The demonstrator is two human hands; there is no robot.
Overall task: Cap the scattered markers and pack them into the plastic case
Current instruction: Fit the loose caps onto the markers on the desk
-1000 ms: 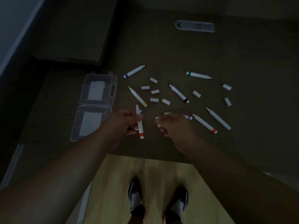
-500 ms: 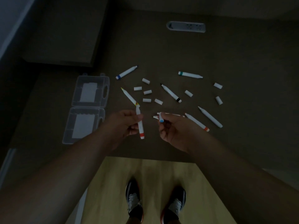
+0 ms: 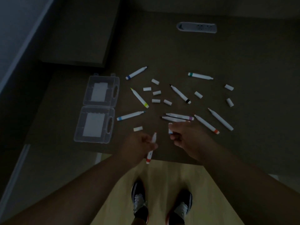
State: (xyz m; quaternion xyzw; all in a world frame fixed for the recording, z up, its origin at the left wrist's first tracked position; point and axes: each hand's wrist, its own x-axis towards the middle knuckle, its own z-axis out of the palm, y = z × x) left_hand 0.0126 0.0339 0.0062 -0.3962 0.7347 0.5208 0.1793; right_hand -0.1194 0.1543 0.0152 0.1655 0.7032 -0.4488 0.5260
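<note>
On desk (image 3: pixel 243 54), uncapped white markers (image 3: pixel 180 94), clear case (image 3: pixel 97 109)

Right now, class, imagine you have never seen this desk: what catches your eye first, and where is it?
First, the scatter of uncapped white markers and loose caps across the middle of the dark table. Next, the two hands at its near edge: the left hand grips a red-banded marker, the right hand pinches a small cap. The clear plastic case lies open at the left.

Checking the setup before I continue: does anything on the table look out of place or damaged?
Nothing looks damaged. Uncapped markers and loose caps lie scattered beside the open, still unpacked plastic case, as the task expects.
</note>
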